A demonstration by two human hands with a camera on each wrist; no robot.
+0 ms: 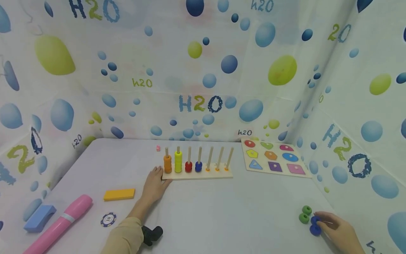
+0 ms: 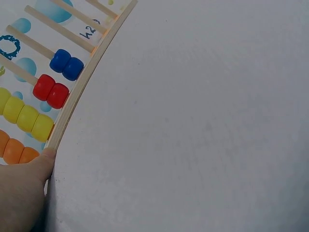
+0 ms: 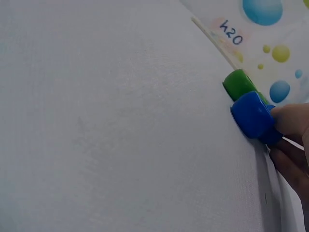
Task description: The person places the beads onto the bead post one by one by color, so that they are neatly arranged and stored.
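A wooden peg board carries orange, yellow, red and blue beads on its left pegs; its three right pegs bear no stacked beads. My left hand grips the board's left end, thumb on the front edge, the other fingers along the end. At the table's right side, my right hand pinches a blue bead between thumb and fingers. Another blue bead lies right in front of it. Two green beads sit just to the left. The fingertips' far side is partly hidden in the right wrist view.
A shape puzzle board lies at the back right. On the left are a yellow block, a poker chip, a pink tube and a blue block. A small pink piece lies behind the peg board.
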